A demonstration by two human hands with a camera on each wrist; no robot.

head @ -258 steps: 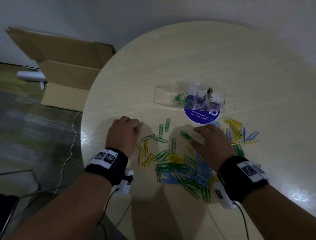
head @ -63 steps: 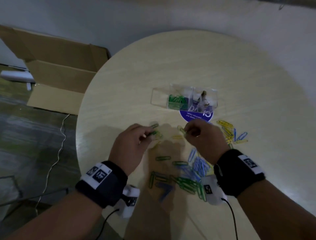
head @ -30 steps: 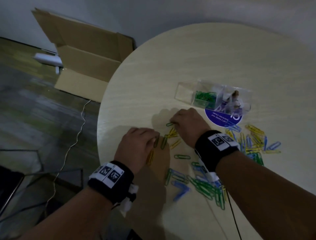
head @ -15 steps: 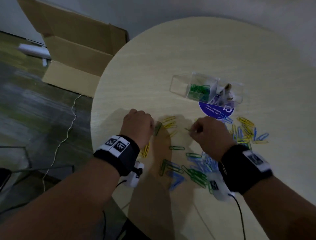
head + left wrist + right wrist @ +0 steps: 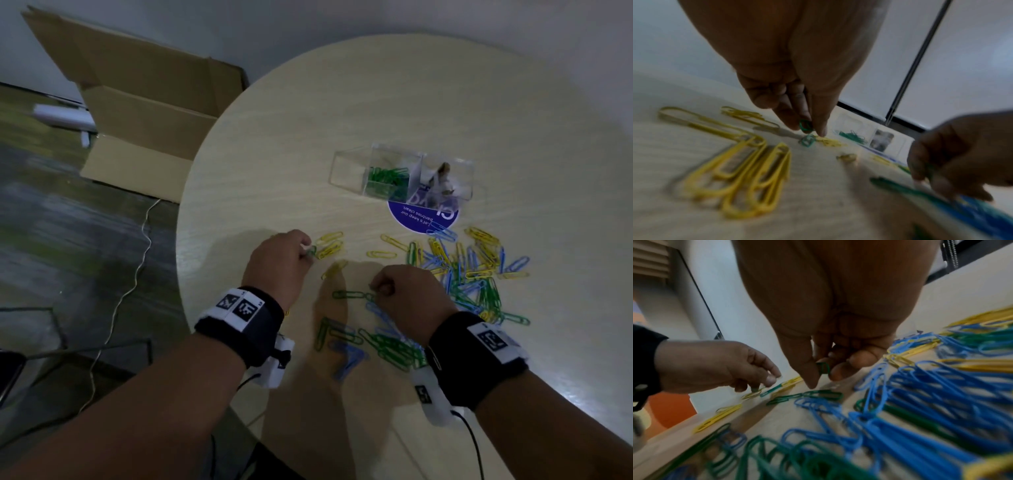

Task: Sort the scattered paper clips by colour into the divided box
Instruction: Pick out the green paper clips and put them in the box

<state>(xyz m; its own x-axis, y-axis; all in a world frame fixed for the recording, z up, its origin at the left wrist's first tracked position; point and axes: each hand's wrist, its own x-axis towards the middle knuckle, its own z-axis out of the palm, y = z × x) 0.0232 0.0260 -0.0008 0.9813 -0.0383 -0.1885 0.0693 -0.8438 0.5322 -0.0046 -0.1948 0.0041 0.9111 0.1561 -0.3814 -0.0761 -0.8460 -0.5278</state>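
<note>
Bare round pale wooden surface (image 5: 342, 120) lies beyond the clear divided plastic box (image 5: 400, 174). The left hand (image 5: 277, 263), near the rim, pinches a green paper clip (image 5: 805, 125). The right hand (image 5: 407, 294), farther left a second ago, pinches another green clip (image 5: 823, 368), seen only in its wrist view. Scattered clips (image 5: 472, 274) lie right.

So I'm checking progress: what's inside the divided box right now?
The divided box holds a heap of green paper clips in its middle compartment. The left compartment looks empty. The right one is hard to read through reflections and the purple sticker beneath.
</note>
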